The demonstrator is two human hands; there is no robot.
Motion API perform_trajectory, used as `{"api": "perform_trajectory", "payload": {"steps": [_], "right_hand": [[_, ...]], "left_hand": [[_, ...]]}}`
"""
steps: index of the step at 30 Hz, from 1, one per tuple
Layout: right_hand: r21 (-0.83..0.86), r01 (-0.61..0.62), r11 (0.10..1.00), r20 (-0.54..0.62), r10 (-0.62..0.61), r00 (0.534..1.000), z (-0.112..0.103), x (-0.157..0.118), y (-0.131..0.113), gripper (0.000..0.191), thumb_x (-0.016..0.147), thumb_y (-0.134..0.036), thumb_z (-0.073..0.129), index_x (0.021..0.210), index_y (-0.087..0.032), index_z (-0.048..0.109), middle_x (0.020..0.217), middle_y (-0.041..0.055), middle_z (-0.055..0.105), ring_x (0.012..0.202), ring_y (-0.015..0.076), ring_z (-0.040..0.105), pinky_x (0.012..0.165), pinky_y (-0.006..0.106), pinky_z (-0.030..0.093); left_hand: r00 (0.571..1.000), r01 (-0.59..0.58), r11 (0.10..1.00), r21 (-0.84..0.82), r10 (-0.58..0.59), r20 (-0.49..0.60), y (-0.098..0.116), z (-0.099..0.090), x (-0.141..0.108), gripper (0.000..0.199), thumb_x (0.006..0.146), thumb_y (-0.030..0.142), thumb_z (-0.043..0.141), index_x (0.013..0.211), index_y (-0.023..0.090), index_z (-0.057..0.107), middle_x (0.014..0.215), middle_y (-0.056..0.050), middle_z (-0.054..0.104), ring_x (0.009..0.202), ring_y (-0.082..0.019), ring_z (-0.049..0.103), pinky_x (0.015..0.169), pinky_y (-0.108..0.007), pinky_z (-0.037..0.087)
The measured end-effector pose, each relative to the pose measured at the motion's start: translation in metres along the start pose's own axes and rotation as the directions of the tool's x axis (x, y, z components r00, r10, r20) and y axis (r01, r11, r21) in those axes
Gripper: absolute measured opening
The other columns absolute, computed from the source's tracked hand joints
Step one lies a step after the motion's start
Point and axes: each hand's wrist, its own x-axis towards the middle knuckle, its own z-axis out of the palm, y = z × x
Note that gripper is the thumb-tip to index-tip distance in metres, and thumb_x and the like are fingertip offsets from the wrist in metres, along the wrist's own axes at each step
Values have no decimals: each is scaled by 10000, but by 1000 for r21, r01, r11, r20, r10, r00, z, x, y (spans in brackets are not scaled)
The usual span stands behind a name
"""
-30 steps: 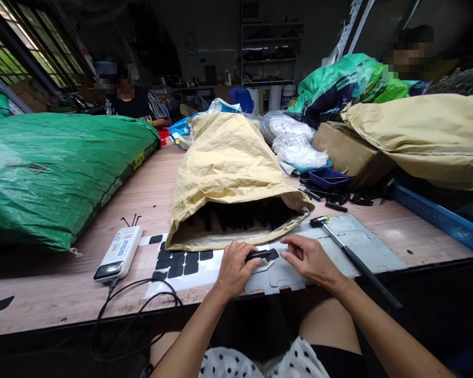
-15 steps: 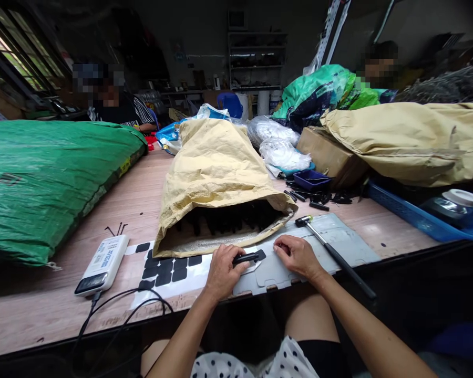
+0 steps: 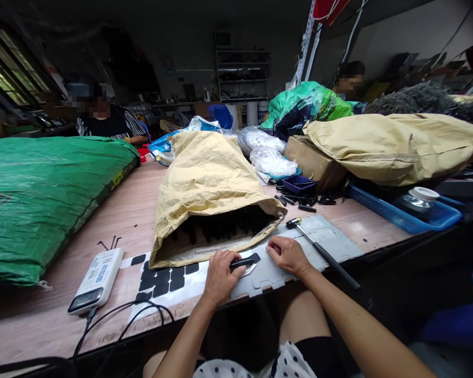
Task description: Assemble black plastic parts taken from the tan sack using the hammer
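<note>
My left hand [image 3: 222,277] grips a slim black plastic piece [image 3: 241,263], which points to the right. A dark rounded-square pad [image 3: 254,258] shows at the piece's far end. My right hand [image 3: 288,255] is a little to the right, its thumb and fingers pinched together over the grey board [image 3: 339,236]. What is between those fingertips, if anything, is too small to make out. Left of my left hand lies a white sheet [image 3: 189,291] with several black rounded-square pads [image 3: 161,283]. A mallet [image 3: 327,254] with a black handle rests on the board, right of my right hand.
An open tan sack [image 3: 213,173] of black pieces lies ahead. At left are a green sack [image 3: 43,194] and a white power bank [image 3: 97,281] with cables. A purple tray [image 3: 298,185], a cardboard box [image 3: 313,163] and a blue basket [image 3: 390,207] stand at right. Two people sit beyond.
The camera view has turned slightly to the right and up, so the table things appear further left and lower. Both hands keep nearly the same pose, the left still on the black piece.
</note>
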Motion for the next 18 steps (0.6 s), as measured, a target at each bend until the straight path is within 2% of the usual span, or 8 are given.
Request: {"api": "perform_trajectory", "payload": {"steps": [11,18], "right_hand": [[-6,-10,1000,16,10,1000,0,1,-3,112,855,-259,540,763,-218,588,663,-21,578,647,137,524,666,256,358],[14,-3,1000,19,3,1000,-4,0,-5,96,842,-254,557,763,-212,589,634,-30,549,596,125,490,626,253,349]], "left_hand": [[1000,-9,1000,5,9,22,3,-3,1,113,804,238,689,916,228,687,930,-24,698,945,-257,561,858,-394,382],[999,-5,1000,-2,5,35,1,-2,0,116,823,244,662,935,230,685,931,-39,691,937,-264,557,860,-410,390]]}}
